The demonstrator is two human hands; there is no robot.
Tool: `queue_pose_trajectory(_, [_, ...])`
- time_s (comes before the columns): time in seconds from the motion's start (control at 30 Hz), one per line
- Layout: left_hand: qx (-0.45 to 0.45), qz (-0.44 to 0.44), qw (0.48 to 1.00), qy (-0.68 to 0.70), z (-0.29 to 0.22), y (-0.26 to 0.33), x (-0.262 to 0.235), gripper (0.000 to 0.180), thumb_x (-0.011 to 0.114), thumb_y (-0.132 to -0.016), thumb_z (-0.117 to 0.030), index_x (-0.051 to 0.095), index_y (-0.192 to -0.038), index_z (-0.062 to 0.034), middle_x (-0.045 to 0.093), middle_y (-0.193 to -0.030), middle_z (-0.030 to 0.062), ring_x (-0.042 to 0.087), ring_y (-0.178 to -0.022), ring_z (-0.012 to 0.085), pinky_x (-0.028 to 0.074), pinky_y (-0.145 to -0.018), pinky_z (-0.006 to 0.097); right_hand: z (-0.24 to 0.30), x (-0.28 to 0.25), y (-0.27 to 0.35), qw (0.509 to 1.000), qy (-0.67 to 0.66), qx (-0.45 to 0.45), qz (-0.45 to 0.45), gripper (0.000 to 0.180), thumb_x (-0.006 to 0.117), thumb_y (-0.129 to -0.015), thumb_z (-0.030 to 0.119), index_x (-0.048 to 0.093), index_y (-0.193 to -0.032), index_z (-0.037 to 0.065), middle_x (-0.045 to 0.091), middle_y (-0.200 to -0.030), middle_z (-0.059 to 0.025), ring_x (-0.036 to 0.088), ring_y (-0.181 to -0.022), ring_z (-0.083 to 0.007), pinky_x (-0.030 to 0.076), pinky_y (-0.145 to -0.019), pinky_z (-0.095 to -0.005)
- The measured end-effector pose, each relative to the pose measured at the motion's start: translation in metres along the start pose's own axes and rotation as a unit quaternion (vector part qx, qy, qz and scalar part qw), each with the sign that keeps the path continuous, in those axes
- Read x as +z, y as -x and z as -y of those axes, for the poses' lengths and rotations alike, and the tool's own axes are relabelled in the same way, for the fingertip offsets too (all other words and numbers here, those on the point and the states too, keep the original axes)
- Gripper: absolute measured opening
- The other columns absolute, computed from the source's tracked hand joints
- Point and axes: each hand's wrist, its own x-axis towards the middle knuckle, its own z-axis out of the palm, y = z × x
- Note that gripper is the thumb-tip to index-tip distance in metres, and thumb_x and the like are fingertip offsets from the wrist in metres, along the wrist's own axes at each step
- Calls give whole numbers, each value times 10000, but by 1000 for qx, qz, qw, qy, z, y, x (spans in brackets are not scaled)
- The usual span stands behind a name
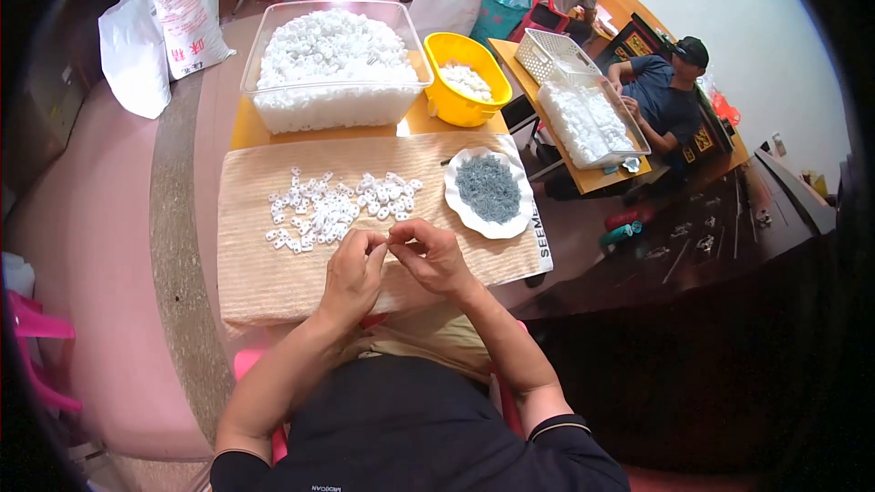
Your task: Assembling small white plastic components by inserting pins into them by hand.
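Observation:
My left hand (354,275) and my right hand (428,258) meet above the near part of a towel-covered table. Fingers and thumbs are pinched together on both, nearly touching; whatever they hold is too small and covered to make out. Just beyond them lies a loose spread of small white plastic pieces with holes (328,207). To the right of these, a white scalloped plate (451,203) carries a heap of small grey metal parts (489,188). A striped beige towel (264,287) lies under the pieces and the plate.
Behind the towel stand a clear plastic bin (339,111) heaped with white pieces and a yellow basin (468,111). At right, a person (661,91) works by another table (591,180) with a white-filled bin. White sacks (190,18) stand at the far left; a pink chair (41,346) is at left.

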Motion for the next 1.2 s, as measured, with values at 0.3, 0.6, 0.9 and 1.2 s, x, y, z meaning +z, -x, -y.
queue_pose_trajectory(0.3, [-64, 10, 998, 28, 27, -1, 2, 137, 563, -939, -128, 581, -965, 6, 593, -826, 70, 564, -744, 120, 484, -638, 267, -7, -15, -6, 987, 162, -17, 10, 181, 667, -818, 16, 619, -992, 21, 653, -787, -101, 658, -703, -196, 529, -613, -299])
queue_pose_trajectory(0.6, [-156, 33, 968, 194, 20, -9, 1, 154, 559, -957, -145, 590, -1010, -4, 585, -834, 10, 559, -746, 67, 503, -618, 221, -18, -26, -8, 956, 287, 4, 54, 180, 694, -771, 71, 650, -944, 54, 674, -833, -136, 659, -705, -263, 515, -630, -352])
queue_pose_trajectory(0.9, [-191, 77, 932, 299, 16, -4, 1, 157, 583, -951, -136, 601, -1018, 5, 599, -857, 16, 563, -756, 67, 517, -620, 219, -9, -23, -3, 988, -38, 120, 92, 180, 681, -852, 9, 665, -1031, 0, 664, -898, -38, 597, -712, -73, 493, -605, -207])
queue_pose_trajectory(1.2, [-225, 101, 892, 379, 18, -6, 1, 138, 598, -944, -131, 609, -1016, -13, 609, -882, 9, 580, -775, 69, 536, -652, 225, -14, -15, -5, 986, -118, 90, 80, 102, 632, -873, -44, 643, -974, -41, 634, -920, -74, 619, -730, -101, 528, -635, -218])
